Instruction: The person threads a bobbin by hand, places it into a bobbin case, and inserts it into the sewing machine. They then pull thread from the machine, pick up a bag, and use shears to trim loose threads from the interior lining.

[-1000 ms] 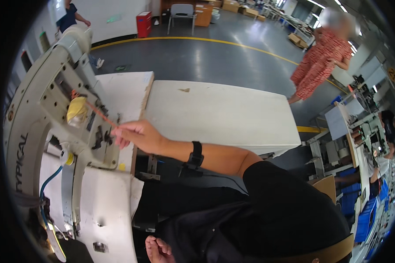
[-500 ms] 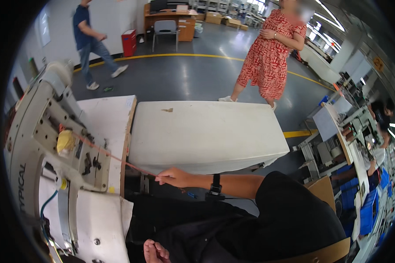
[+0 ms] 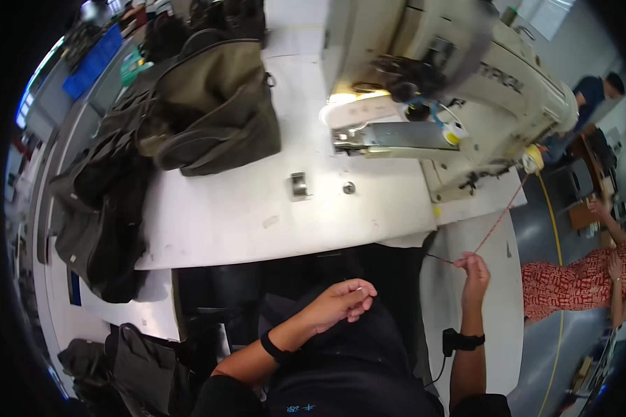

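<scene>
Right hand fingers pinch a red thread from the sewing machine; left hand loosely curled, seemingly empty.

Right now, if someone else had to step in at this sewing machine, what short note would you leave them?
Right hand: raised, fingers pinching a red thread that runs taut up to the yellow spool on the side of the sewing machine.
Left hand: loosely curled over the lap; whether it holds something small cannot be told.
Olive bag lies on the white table, left of the machine; dark bags are piled further left.
Done: thread pulled off the spool.
Left: whether the needle is threaded cannot be seen.
</scene>
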`<control>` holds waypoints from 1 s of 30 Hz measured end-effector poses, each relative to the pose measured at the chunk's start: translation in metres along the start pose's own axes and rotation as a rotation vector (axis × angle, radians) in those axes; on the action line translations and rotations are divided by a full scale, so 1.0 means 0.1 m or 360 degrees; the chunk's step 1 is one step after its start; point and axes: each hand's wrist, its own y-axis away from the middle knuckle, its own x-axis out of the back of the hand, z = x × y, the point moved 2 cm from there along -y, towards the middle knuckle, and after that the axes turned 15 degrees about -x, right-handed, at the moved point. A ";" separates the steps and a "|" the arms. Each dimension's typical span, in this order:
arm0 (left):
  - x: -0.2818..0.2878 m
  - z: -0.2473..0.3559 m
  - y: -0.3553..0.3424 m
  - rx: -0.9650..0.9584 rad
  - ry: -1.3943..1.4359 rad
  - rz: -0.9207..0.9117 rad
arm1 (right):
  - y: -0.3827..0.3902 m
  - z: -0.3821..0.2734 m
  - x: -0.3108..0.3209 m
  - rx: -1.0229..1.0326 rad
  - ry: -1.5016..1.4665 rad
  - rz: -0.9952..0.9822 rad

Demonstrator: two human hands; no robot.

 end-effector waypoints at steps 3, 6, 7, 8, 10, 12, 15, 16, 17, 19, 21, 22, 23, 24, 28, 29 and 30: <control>0.11 0.03 0.06 -0.0036 0.0033 -0.0007 | -0.06 -0.33 0.00 0.0115 -0.0302 0.0122; 0.27 0.07 0.13 -0.0068 0.0072 0.0033 | -0.10 -0.53 -0.04 0.0233 -0.0360 0.0141; 0.31 0.08 0.13 -0.0096 0.0097 0.0021 | -0.12 -0.55 -0.06 0.0241 -0.0341 0.0138; 0.35 0.08 0.14 -0.0101 0.0113 0.0053 | -0.13 -0.56 -0.07 0.0245 -0.0328 0.0176; 0.41 0.08 0.16 -0.0109 0.0149 0.0078 | -0.15 -0.52 -0.12 0.0241 -0.0195 0.0167; 0.45 0.09 0.16 -0.0094 0.0170 0.0116 | -0.17 -0.44 -0.13 0.0230 -0.0078 0.0209; 0.49 0.09 0.16 -0.0136 0.0215 0.0071 | -0.21 -0.26 -0.15 -0.0087 0.0592 -0.0256; 0.50 0.09 0.16 -0.0140 0.0221 0.0060 | -0.21 -0.19 -0.13 -0.0242 0.0704 -0.0356; 0.51 0.09 0.17 -0.0155 0.0222 0.0076 | -0.21 -0.10 -0.10 -0.0443 0.0853 -0.0409; 0.53 0.09 0.18 -0.0167 0.0222 0.0096 | -0.21 0.02 -0.04 -0.0464 0.0776 -0.0487; 0.53 0.09 0.20 -0.0164 0.0235 0.0090 | -0.20 0.17 0.01 -0.0524 0.0729 -0.0519; 0.53 0.09 0.21 -0.0172 0.0245 0.0091 | -0.18 0.26 0.04 -0.0593 0.0723 -0.0478; 0.53 0.09 0.22 -0.0172 0.0250 0.0097 | -0.17 0.35 0.06 -0.0643 0.0680 -0.0492; 0.54 0.08 0.22 -0.0161 0.0241 0.0125 | -0.16 0.44 0.08 -0.0657 0.0710 -0.0445; 0.50 0.09 0.22 -0.0172 0.0241 0.0114 | -0.05 0.79 0.09 -0.0550 0.0847 -0.0526; 0.50 0.09 0.21 -0.0165 0.0241 0.0100 | -0.02 0.85 0.08 -0.0559 0.0862 -0.0476; 0.49 0.09 0.22 -0.0149 0.0236 0.0095 | 0.01 0.89 0.07 -0.0485 0.0815 -0.0563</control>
